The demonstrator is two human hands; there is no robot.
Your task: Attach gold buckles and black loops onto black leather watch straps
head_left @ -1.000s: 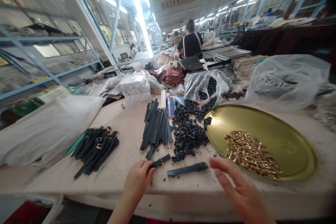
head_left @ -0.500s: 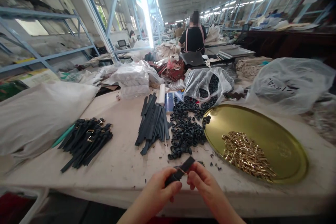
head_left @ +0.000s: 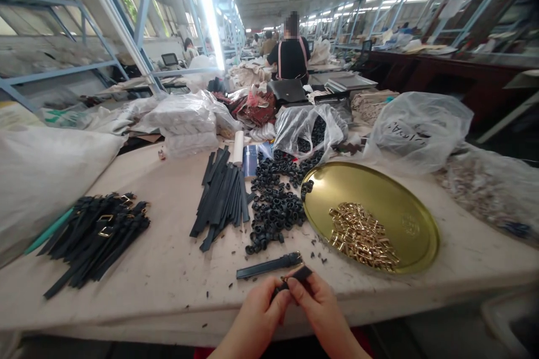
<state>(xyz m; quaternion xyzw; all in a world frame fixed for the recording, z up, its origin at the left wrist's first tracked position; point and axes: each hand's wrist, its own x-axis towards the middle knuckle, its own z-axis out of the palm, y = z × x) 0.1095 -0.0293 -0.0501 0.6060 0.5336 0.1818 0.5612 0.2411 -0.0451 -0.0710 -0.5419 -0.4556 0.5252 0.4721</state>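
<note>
Low in the head view, both hands are closed on one short black strap with a bit of gold metal at its fold. My left hand pinches the strap's near part between thumb and fingers. My right hand grips the far part, its thumb pressed on the fold by the metal piece. Fingers cover most of the strap. Just beyond the hands lies a finished-looking black strap with a gold buckle, flat on the table. Past it sit a heap of small black loops and a stack of plain black strips.
To the right, a gold oval tray carries a pile of gold buckles. At left lie several buckled straps beside a white cloth bundle. Plastic bags line the back; a person sits beyond, back turned.
My view has swung right, shifting the table's things leftward. My hands have drawn closer together on the strap, and the buckled strap beyond them, mostly hidden before, now shows.
</note>
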